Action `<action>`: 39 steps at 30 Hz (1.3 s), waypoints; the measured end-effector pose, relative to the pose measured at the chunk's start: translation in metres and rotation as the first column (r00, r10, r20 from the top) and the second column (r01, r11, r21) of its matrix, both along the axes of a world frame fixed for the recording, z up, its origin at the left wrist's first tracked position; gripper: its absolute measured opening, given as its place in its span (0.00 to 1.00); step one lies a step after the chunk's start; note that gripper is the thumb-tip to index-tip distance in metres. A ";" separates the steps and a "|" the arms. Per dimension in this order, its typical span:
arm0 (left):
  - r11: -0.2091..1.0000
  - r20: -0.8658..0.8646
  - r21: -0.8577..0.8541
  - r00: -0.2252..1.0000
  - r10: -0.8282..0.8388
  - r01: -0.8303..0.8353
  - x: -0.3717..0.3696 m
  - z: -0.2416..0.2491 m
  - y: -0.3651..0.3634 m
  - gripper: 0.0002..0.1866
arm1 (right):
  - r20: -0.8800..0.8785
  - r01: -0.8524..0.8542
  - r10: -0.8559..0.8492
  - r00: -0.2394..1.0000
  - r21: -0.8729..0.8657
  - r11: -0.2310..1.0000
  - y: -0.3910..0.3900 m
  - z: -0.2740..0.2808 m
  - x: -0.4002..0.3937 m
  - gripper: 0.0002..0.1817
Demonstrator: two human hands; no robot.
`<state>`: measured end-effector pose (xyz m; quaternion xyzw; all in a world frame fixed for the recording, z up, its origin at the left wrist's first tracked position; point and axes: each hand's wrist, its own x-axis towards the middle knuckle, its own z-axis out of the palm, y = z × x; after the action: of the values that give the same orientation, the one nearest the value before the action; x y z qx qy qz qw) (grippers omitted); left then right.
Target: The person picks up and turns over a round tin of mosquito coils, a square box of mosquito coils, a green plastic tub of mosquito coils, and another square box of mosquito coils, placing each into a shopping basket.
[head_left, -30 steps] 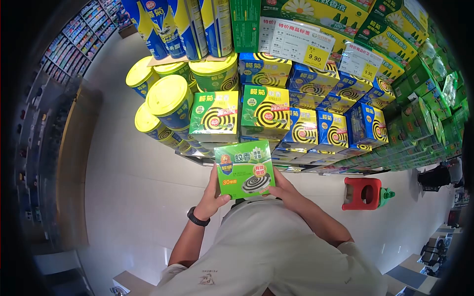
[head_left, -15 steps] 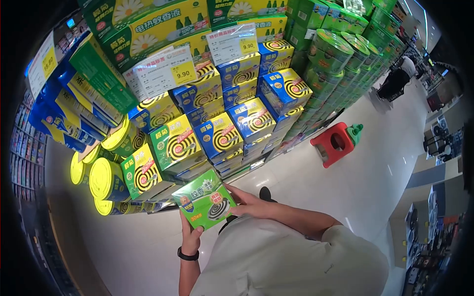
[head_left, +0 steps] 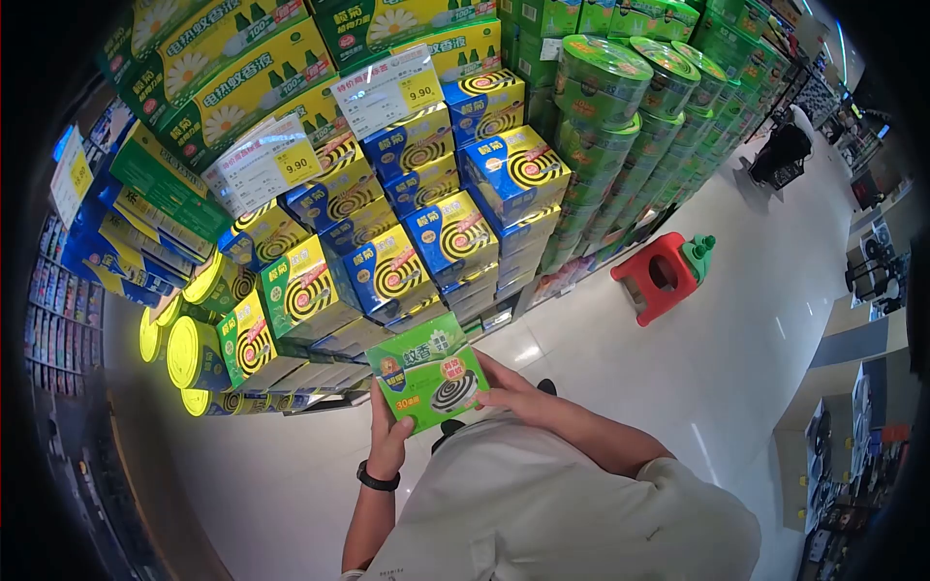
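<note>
A green mosquito coil box, printed with a black-and-white coil, is held in front of my body with its printed face toward me. My left hand, with a black watch on the wrist, grips its lower left edge, thumb on the face. On the right edge my right hand closes around it, thumb over the front. The fingers behind the box are hidden. Just beyond it stand stacked blue-and-yellow coil boxes and a green-and-yellow coil box.
Price signs stand among the stacks. Green round tins are piled at the right, yellow-lidded tins at the left. A red stool with a green bottle beside it stands on the floor. Farther off is a dark cart.
The view has shifted, so the shelf goods sit farther left. Both hands and the green box appear slightly farther right, with the grip unchanged.
</note>
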<state>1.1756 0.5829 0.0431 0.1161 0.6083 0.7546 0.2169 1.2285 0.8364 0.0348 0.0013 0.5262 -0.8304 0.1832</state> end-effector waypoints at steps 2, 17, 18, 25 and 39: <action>0.999 0.020 0.025 1.000 0.023 -0.023 0.008 0.008 0.026 0.54 | -0.029 -0.029 0.029 0.999 0.016 0.999 0.027 0.005 0.001 0.48; 0.994 0.030 0.110 0.999 0.022 -0.025 0.049 0.009 0.214 0.60 | -0.028 -0.070 0.070 0.997 -0.015 0.997 0.219 0.000 0.029 0.48; 0.993 0.017 0.114 1.000 0.016 -0.018 0.047 0.010 0.221 0.60 | -0.015 -0.062 0.062 0.998 -0.021 0.998 0.225 0.000 0.030 0.48; 0.993 0.054 0.109 0.997 -0.047 0.041 0.032 0.015 0.248 0.59 | 0.013 -0.008 0.009 1.000 -0.047 0.999 0.250 -0.005 0.032 0.49; 0.953 0.313 0.296 0.949 -0.025 -0.073 0.007 -0.023 0.274 0.40 | -0.047 0.100 -0.092 0.995 0.210 0.973 0.268 -0.008 0.016 0.47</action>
<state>1.1823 0.8567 0.0202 0.0192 0.4444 0.8504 0.2809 1.2445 1.1040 0.0264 0.0308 0.6145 -0.7772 0.1320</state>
